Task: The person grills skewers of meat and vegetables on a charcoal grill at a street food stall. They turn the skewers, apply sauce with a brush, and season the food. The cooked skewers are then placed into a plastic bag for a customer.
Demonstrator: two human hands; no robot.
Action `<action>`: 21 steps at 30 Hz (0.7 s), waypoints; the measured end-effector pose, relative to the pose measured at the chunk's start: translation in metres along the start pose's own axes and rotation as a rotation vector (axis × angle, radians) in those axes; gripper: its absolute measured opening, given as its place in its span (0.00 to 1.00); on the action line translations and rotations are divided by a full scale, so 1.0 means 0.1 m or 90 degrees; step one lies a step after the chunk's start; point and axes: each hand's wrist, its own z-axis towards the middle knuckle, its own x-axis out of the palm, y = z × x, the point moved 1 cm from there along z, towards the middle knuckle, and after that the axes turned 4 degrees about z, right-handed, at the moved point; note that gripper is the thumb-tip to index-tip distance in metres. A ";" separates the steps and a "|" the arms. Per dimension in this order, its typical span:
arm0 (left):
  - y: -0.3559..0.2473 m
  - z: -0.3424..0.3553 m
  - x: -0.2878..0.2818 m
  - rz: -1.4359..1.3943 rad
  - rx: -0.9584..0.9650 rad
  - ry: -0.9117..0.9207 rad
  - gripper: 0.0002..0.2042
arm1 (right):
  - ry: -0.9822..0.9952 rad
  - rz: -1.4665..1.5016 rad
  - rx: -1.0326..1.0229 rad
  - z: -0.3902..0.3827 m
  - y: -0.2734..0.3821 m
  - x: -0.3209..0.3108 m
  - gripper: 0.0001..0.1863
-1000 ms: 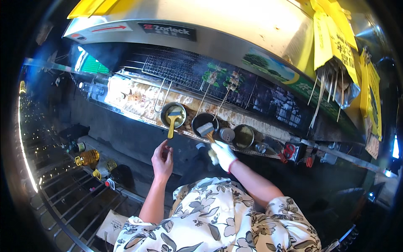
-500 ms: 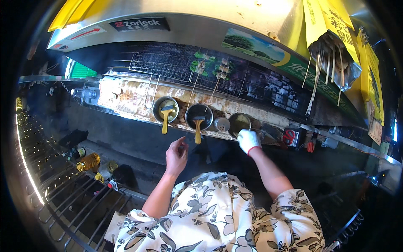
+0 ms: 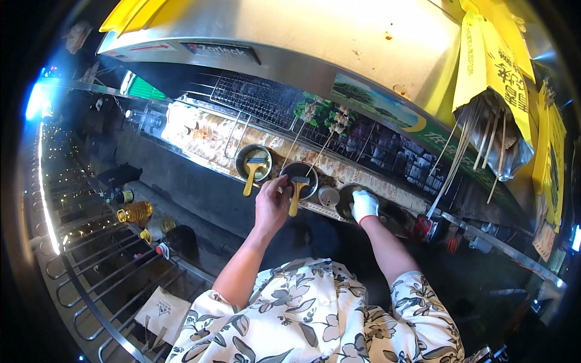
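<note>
My bare left hand (image 3: 272,204) is at the near left side of the middle pot (image 3: 310,172), its fingers curled together beside a yellow-handled brush (image 3: 296,198). What its fingertips hold, if anything, I cannot make out. In a white glove with a red cuff, my right hand (image 3: 364,206) reaches into the right-hand pot (image 3: 345,202); its fingertips are hidden. The left pot (image 3: 253,154) holds a second brush (image 3: 250,180). On the grill, two skewers of green leaves and meat (image 3: 308,111) (image 3: 340,120) lie with their sticks pointing toward me.
A shaker jar (image 3: 328,196) stands between the middle and right pots. Red-handled scissors (image 3: 423,227) are on the right. Skewer sticks (image 3: 465,145) poke from a yellow bag (image 3: 493,72). The steel hood (image 3: 290,42) overhangs the grill (image 3: 260,95). Bottles (image 3: 134,212) stand low left beside a metal rack (image 3: 115,284).
My left hand has moved forward to the middle pot's edge. My right hand stays at the right-hand pot, lower over its opening. The whole view has shifted and tilted.
</note>
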 end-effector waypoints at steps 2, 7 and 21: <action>0.05 -0.02 0.01 -0.008 -0.024 -0.010 0.14 | 0.000 0.006 -0.030 -0.04 -0.01 0.03 0.17; 0.41 -0.19 -0.06 0.000 -0.087 -0.022 0.18 | -0.048 0.051 -0.020 -0.11 -0.05 0.02 0.12; 0.29 0.02 0.15 -0.008 -0.013 0.122 0.17 | -0.133 0.494 0.115 -0.47 0.04 -0.81 0.12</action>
